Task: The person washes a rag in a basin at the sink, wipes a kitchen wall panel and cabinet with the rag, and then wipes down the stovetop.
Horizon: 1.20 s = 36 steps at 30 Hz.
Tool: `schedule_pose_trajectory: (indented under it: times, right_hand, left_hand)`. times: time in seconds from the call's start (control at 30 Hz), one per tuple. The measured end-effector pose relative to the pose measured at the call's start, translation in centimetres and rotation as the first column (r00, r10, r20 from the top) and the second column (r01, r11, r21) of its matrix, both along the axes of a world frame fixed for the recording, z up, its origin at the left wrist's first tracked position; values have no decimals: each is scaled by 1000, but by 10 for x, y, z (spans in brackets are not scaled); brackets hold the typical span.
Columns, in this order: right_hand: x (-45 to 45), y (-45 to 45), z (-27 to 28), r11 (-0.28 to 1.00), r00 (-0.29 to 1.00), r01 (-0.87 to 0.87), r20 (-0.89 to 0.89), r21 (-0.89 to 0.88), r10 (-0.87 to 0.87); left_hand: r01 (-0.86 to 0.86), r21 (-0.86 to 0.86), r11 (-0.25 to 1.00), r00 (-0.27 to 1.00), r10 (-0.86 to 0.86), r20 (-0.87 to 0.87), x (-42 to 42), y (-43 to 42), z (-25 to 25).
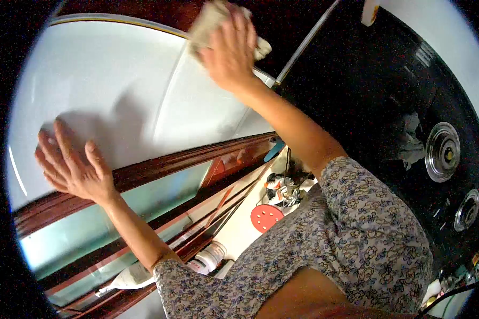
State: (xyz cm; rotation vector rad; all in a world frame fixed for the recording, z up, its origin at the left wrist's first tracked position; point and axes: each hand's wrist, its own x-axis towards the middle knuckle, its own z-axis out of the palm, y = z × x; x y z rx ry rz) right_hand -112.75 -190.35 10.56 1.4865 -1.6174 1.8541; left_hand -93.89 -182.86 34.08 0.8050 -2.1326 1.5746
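Note:
A pale cloth (pixel 208 27) lies under my right hand (pixel 230 53), which presses it against the upper edge of a glossy white panel (pixel 106 69). The fingers of that hand are bent over the cloth, and part of it sticks out to the right. Lower on the panel, at the left, my left hand (pixel 75 165) rests with its fingers spread and holds nothing. A dark red-brown wooden frame (pixel 170 162) with glass runs below the panel.
At the right is a black cooktop (pixel 356 101) with round metal burners (pixel 442 152) and a grey cloth (pixel 411 141). Below are a red perforated disc (pixel 266 218), a white tub (pixel 210 257), a white nozzled bottle (pixel 130 278) and an orange-and-white tool (pixel 275 188).

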Motion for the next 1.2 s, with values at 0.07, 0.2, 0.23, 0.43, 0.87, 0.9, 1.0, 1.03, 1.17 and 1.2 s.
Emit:
schedule_pose_trajectory:
  times: [0.07,0.2,0.23,0.43,0.87,0.9,1.0,1.03,1.17,1.2]
  right_hand:
    - [12,3,-89,974,998,-32,54,225,20]
    - [20,11,-228,889,976,34,176,456,-128]
    - [17,23,-228,855,952,-15,269,519,-146]
    - [-14,47,-241,829,976,-91,214,552,-36]
    - [-259,-75,-235,890,478,-449,863,82,161]
    - [-249,-83,-251,860,525,-488,837,149,153]
    - [-190,-85,-317,803,958,4,229,596,-174]
    - [-176,-89,-321,741,967,220,-44,634,-250]
    - [-96,-13,-252,896,979,195,-22,400,-203]
    - [-81,3,-240,863,990,127,-15,489,-137]
  left_hand:
    - [2,11,1000,1000,-2,-18,4,-1,0]
    - [17,3,1000,1000,-17,21,-23,-6,-11]
    - [22,3,1000,1000,-22,22,-22,-6,-11]
    - [39,0,999,999,-39,9,-8,-9,-8]
    - [-8,-35,999,1000,9,30,21,-20,-4]
    - [9,-36,999,1000,-8,30,17,-19,-4]
    - [26,-28,999,1000,-26,17,20,-19,-3]
    - [20,-23,1000,1000,-20,9,21,-19,-3]
    - [5,-19,1000,1000,-5,-17,27,-18,-1]
    - [6,-16,1000,1000,-6,-23,26,-17,-1]
